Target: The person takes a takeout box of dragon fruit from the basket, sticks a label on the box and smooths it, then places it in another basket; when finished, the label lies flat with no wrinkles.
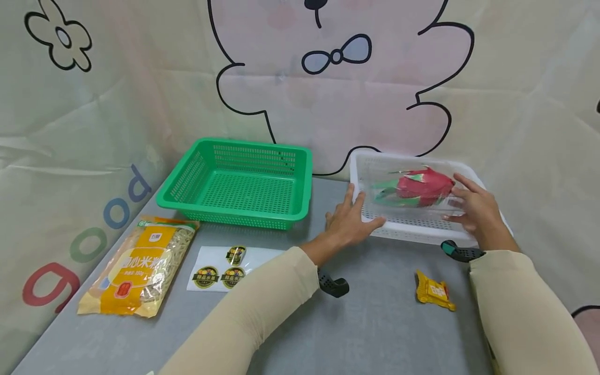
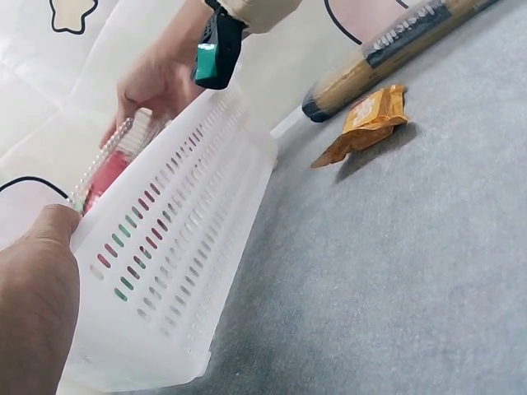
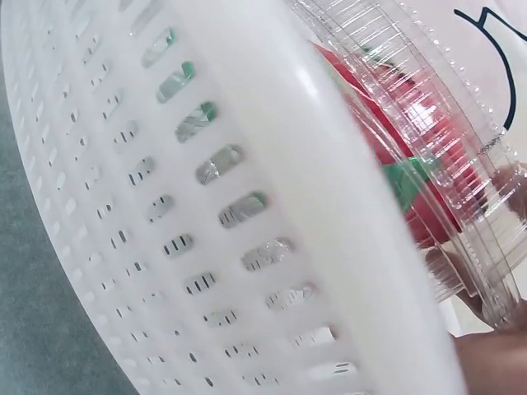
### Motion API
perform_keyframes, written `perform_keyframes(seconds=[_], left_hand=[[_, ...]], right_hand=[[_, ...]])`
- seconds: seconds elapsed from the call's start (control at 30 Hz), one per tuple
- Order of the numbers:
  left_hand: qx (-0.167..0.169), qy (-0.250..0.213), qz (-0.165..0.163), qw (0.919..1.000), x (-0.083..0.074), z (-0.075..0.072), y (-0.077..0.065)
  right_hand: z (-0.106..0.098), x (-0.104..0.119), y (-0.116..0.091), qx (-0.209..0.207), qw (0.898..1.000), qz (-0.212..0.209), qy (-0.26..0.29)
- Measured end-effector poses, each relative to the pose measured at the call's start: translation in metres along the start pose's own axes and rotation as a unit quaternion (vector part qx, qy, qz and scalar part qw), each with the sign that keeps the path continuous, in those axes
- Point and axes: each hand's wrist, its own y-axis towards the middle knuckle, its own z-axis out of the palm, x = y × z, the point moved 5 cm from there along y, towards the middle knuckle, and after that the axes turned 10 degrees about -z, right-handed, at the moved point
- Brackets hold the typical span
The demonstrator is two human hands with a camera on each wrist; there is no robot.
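Note:
A clear plastic box [image 3: 395, 107] with a pink dragon fruit [image 1: 424, 187] inside is within the white basket [image 1: 408, 229], part of it above the rim in the right wrist view. My right hand [image 1: 480, 211] grips the box's right end with curled fingers. At the basket's front left corner, my left hand [image 1: 349, 224] touches the rim, its fingers spread and mostly straight. The left wrist view shows one of its fingers [image 2: 53, 226] against the rim. A small yellow wrapped snack [image 1: 433, 291] lies on the table in front of the basket.
An open green basket [image 1: 234, 211] stands to the left at the back. Before it are a yellow food bag [image 1: 140, 265] and a white sheet of round stickers [image 1: 217, 273]. A brown roll-like packet [image 2: 387, 58] lies along the table's right side, beyond the snack.

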Motion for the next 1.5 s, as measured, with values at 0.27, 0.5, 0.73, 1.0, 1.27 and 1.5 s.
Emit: perform_keyframes(seconds=[0.27, 0.5, 0.73, 1.0, 1.27, 1.5], left_hand=[[-0.001, 0.001, -0.001, 1.0, -0.001, 0.0, 0.0], [0.0, 0.007, 0.0, 1.0, -0.001, -0.001, -0.001], [0.008, 0.009, 0.003, 0.9999, -0.002, -0.002, -0.003], [0.021, 0.017, -0.001, 0.9996, -0.004, -0.008, -0.002], [0.033, -0.062, 0.009, 0.9975, -0.015, -0.031, -0.003], [0.014, -0.15, 0.037, 0.9879, -0.028, -0.053, -0.009]], right_hand=[[-0.009, 0.008, -0.009, -0.015, 0.999, -0.002, 0.048], [-0.012, 0.017, -0.019, -0.023, 0.995, -0.01, 0.1], [-0.013, 0.027, -0.03, -0.025, 0.994, -0.014, 0.106], [-0.013, 0.04, -0.041, -0.026, 0.994, -0.03, 0.101], [-0.011, 0.05, -0.051, -0.01, 0.993, -0.049, 0.103], [-0.006, 0.061, -0.064, -0.006, 0.993, -0.05, 0.104]])
